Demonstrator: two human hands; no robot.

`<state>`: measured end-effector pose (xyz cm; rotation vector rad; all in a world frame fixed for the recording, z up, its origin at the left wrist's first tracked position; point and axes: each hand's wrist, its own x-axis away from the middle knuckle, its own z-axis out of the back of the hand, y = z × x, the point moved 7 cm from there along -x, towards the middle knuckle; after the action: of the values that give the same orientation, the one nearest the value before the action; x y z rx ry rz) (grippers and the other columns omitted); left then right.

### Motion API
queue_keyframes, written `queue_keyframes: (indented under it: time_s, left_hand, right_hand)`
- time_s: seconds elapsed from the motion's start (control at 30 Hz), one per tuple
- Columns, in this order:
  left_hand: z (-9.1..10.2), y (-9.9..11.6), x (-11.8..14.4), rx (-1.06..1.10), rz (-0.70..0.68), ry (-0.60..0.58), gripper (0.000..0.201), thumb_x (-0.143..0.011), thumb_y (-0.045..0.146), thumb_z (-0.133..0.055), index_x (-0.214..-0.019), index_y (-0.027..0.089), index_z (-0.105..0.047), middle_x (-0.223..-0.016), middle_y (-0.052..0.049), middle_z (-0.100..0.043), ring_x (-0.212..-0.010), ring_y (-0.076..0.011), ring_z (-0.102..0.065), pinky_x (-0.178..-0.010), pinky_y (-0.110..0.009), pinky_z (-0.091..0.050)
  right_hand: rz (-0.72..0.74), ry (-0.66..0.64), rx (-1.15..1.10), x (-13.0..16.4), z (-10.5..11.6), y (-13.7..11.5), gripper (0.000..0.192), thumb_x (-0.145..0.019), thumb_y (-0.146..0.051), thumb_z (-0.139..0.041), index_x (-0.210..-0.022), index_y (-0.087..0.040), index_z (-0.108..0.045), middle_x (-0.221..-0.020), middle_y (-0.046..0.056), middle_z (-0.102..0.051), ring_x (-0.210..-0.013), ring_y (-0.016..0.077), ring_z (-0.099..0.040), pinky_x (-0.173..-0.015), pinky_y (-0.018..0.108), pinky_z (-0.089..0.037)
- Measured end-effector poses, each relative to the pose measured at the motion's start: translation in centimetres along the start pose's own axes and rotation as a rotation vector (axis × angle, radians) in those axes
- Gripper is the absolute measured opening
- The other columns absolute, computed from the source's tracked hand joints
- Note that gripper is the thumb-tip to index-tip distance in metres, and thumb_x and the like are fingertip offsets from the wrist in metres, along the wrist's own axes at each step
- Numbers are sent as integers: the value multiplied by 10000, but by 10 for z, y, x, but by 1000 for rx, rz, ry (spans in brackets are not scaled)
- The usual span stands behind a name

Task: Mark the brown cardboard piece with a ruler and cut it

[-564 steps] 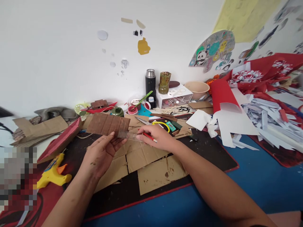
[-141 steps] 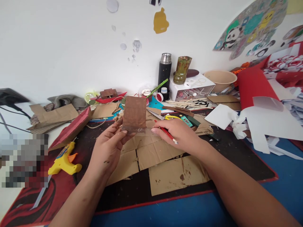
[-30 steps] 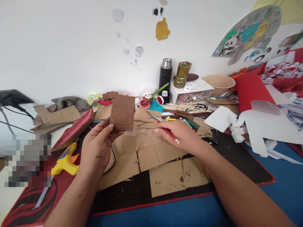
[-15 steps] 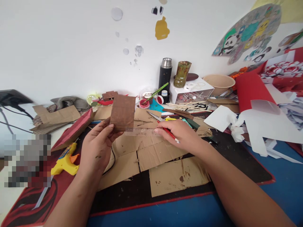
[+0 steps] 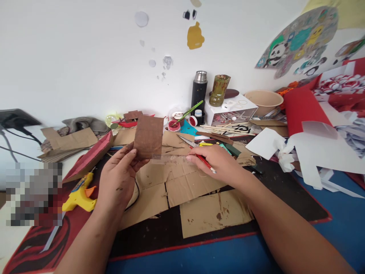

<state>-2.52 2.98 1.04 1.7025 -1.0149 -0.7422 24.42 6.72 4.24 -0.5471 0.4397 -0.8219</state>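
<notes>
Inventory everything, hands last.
Card: one, brown, centre
Strip: one, clear, card's lower edge
Pencil: one, red, by strip
Glue gun: one, yellow, left
Trough: one, pink, left
Scissors: one pair, yellow handles, beyond pencil
Flask: one, black, by wall
Box: one, white, beside flask
Vase: one, green, on box
Bowl: one, beige, beside box
Sticks: several, pale, before box
Paint pots: several, mixed, before flask
Cardboard: several, tan, centre
Paper: many, white and red, right
Cutouts: many, mixed, on wall
Table: one, blue, under mat
Left fingers: one set, holding card
Right fingers: one set, holding pencil

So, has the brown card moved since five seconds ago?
Yes, leftward: the brown card is now farther left of the black flask.
</notes>
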Motion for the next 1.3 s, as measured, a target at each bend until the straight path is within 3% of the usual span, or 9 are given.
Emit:
queue_keyframes:
  time_s: [0.33,0.83,1.03,1.3]
  left_hand:
    - [0,-2,-1,37,21,15,248,-706,277,-983,-909,212,-855,-915,-29,-848,-760,-171,-802,-689,-270,-689]
    - [0,-3,-1,7,13,-13,228,-745,291,-954,-917,208,-829,-1006,-59,-869,-799,-195,-808,-703,-296,-692]
    - [15,-19,-12,88,104,126,238,-667,189,-924,-861,190,-786,-880,-25,-825,-735,-163,-772,-662,-268,-678]
    - [12,0,-12,92,-36,99,288,-690,244,-945,-914,209,-768,-1010,-29,-816,-900,-189,-789,-785,-308,-701]
  right_hand:
    - [19,4,23,1,0,-1,344,-1150,-353,-541,-928,-198,-753,-812,43,-738,-722,186,-589,-696,324,-310]
    - [4,9,45,1,-1,1,344,-1154,-358,-560,-927,-205,-769,-800,35,-735,-711,181,-586,-692,314,-302]
    - [75,37,-2,1,-5,-2,319,-1158,-363,-568,-987,-203,-785,-832,38,-768,-729,184,-628,-711,305,-333]
    - [124,-32,84,0,-22,-3,276,-1150,-316,-614,-961,-197,-777,-819,39,-752,-749,190,-622,-718,309,-321]
